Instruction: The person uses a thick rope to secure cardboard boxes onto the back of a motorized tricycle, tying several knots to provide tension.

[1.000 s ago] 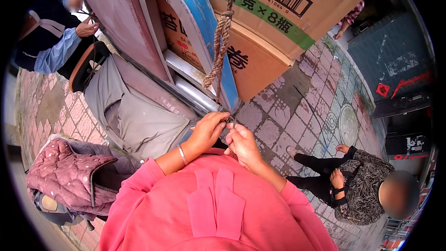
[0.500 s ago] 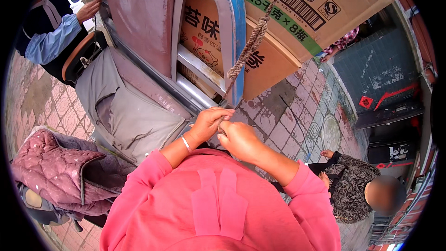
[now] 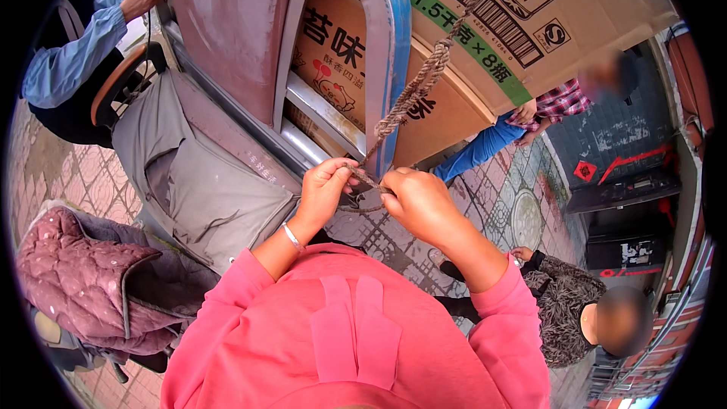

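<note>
Top: plain coral-pink fabric top (image 3: 288,341) | Front: two flat, matching pink fabric strips (image 3: 338,337) — hanging side by side | Sleeves: pink sleeves (image 3: 236,291), forearm-length | Left wrist: thin, pale, rigid-looking bangle (image 3: 291,235)

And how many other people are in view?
3: a blue-sleeved person at upper left, a plaid-shirted person at upper right, a pattern-topped person at lower right. Others may be hidden.

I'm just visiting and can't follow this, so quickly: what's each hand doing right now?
Left hand: closed, fingers pinching the brown rope.
Right hand: closed, gripping the brown rope too.
</note>
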The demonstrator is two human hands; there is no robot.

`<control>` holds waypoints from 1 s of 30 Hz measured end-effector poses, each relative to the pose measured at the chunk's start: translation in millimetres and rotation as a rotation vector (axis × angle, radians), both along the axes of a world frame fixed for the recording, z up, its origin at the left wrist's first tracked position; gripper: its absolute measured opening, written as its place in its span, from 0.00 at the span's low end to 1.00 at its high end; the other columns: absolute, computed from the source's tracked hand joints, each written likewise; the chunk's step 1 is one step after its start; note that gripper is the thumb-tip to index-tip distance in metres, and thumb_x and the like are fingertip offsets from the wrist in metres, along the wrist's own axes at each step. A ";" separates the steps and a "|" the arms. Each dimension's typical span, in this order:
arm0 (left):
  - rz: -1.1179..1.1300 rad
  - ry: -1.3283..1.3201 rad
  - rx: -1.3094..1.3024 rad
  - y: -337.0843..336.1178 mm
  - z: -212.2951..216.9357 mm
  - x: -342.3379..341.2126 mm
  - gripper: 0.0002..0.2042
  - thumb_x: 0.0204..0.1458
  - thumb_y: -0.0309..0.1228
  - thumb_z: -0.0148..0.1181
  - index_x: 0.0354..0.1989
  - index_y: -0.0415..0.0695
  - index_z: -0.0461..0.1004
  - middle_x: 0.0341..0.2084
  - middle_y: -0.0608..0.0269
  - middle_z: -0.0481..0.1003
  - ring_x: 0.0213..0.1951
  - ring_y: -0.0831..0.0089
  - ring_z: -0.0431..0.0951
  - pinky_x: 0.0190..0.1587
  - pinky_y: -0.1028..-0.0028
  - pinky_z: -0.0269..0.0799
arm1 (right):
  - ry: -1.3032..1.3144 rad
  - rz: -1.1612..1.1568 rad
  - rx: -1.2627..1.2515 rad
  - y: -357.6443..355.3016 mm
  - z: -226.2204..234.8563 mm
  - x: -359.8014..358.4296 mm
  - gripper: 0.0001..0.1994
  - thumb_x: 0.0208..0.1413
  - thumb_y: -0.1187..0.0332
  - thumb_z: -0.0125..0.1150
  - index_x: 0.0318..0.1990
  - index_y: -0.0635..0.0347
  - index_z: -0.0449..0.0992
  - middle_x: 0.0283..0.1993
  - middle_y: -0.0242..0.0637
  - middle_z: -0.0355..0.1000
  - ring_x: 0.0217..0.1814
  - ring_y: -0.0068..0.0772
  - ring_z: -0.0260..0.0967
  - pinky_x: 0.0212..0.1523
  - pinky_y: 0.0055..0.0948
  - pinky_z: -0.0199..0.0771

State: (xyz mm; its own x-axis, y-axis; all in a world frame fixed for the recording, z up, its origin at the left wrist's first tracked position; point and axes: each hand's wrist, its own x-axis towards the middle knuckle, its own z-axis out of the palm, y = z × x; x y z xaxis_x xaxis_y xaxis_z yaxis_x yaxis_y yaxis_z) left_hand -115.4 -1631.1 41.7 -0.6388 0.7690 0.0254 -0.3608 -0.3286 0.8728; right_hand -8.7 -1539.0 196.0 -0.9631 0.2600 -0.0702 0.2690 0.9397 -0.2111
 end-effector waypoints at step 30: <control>-0.172 -0.031 -0.073 9.6 1.5 -16.6 0.13 0.60 0.34 0.46 0.34 0.37 0.72 0.26 0.63 0.76 0.27 0.81 0.73 0.32 0.81 0.70 | 0.662 -0.433 -0.902 12.1 -1.0 -29.4 0.07 0.52 0.82 0.48 0.39 0.69 0.70 0.31 0.33 0.68 0.27 0.17 0.65 0.27 0.18 0.66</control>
